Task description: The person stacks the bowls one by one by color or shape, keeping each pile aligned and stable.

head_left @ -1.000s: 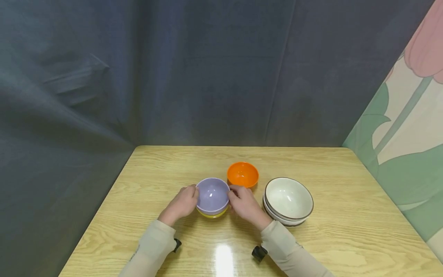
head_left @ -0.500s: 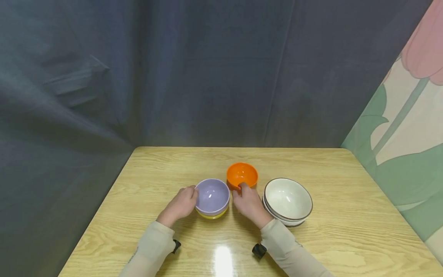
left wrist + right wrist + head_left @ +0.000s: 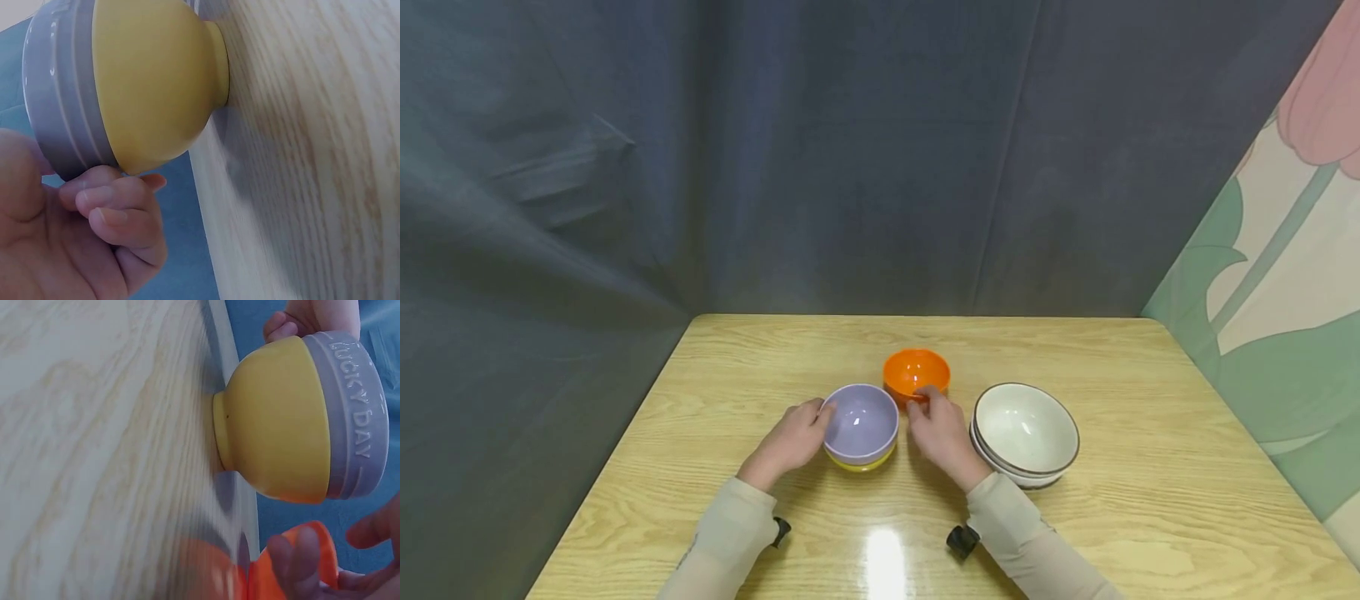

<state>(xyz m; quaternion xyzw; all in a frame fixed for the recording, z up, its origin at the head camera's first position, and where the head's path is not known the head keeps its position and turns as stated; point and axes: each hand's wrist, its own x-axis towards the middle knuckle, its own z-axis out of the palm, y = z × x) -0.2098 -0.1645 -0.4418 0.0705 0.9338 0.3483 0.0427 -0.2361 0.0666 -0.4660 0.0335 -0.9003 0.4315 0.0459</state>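
Note:
A purple bowl (image 3: 861, 423) sits nested in a yellow bowl (image 3: 150, 81), which stands on its foot on the table. My left hand (image 3: 792, 435) holds the purple bowl at its left rim, thumb over the edge and fingers curled against the outside. Raised letters reading "LUCKY DAY" run along the purple band in the right wrist view. Just behind and to the right is an orange bowl (image 3: 916, 372). My right hand (image 3: 940, 429) grips its near rim; in the right wrist view the fingers (image 3: 300, 559) lie against its outer side.
On the right stands a stack of white bowls (image 3: 1028, 429) with dark rims. The wooden table (image 3: 1112, 517) ends at a dark curtain (image 3: 865, 167) behind, and a flower-patterned cloth (image 3: 1285, 333) hangs on the right.
My right hand has left the purple bowl's right rim and taken hold of the orange bowl, which has shifted slightly left. The left hand stays on the purple bowl.

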